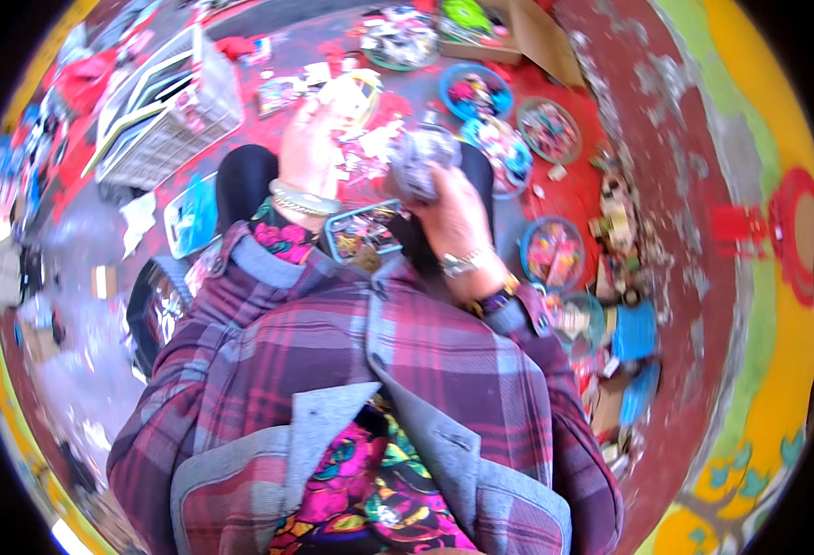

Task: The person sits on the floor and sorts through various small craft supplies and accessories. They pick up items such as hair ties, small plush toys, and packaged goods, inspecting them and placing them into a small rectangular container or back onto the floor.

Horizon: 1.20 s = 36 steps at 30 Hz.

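Note:
My right hand (455, 211), a bracelet on its wrist, grips a rounded grey-purple bundle (422, 159) over the gap between my knees; its kind is too blurred to tell. Across from it, my left hand (310, 153) is raised beside a small pale-yellow basket (361, 97). Bright light and blur wash out its fingers, so I cannot tell whether they hold anything. Small white and pink pieces lie scattered on the red floor between and beyond the hands. Below them, close to my body, stands a light-blue-rimmed tray (337, 242) of mixed small items.
On the left stands a grey plastic crate (199, 125) with flat panels in it, near a blue bin (185, 217). Round baskets of small items, among them a blue one (476, 74) and a brown-rimmed one (550, 129), line the right. A cardboard box (555, 51) lies at the far side.

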Each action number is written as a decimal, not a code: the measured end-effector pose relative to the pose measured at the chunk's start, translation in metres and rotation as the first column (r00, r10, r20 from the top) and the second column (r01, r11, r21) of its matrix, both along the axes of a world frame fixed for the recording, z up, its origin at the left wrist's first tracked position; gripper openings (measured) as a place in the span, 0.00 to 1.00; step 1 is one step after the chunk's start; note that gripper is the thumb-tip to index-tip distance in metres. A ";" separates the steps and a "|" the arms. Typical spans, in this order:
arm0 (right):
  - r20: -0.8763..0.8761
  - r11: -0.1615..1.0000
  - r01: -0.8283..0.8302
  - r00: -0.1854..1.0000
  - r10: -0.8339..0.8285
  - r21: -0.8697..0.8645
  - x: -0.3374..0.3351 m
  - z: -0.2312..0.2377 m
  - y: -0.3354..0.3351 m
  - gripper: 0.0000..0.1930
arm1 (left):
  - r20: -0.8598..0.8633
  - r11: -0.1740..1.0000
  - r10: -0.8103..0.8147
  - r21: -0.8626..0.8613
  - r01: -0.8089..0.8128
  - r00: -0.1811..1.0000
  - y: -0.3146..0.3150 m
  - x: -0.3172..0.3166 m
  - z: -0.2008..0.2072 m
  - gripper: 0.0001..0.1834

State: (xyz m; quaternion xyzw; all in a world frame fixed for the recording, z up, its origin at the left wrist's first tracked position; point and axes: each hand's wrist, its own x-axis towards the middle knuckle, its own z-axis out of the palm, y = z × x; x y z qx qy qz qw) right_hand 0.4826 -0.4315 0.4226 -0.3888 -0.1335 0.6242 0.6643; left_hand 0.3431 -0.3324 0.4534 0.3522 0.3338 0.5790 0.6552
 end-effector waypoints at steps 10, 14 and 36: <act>0.603 0.831 -0.035 0.705 -0.373 0.555 0.010 0.069 0.022 0.17 | 0.007 0.963 -0.227 0.148 0.223 0.974 -0.018 0.004 0.008 0.15; 0.744 0.724 -0.238 -0.012 -0.668 0.647 -0.030 0.038 0.036 0.20 | -0.299 0.899 -0.246 0.286 0.333 0.922 -0.037 -0.009 -0.003 0.15; 0.550 0.967 -0.106 0.835 -0.040 0.230 -0.039 0.028 0.015 0.15 | -0.446 0.924 -0.220 0.191 0.332 0.868 -0.046 -0.019 0.001 0.15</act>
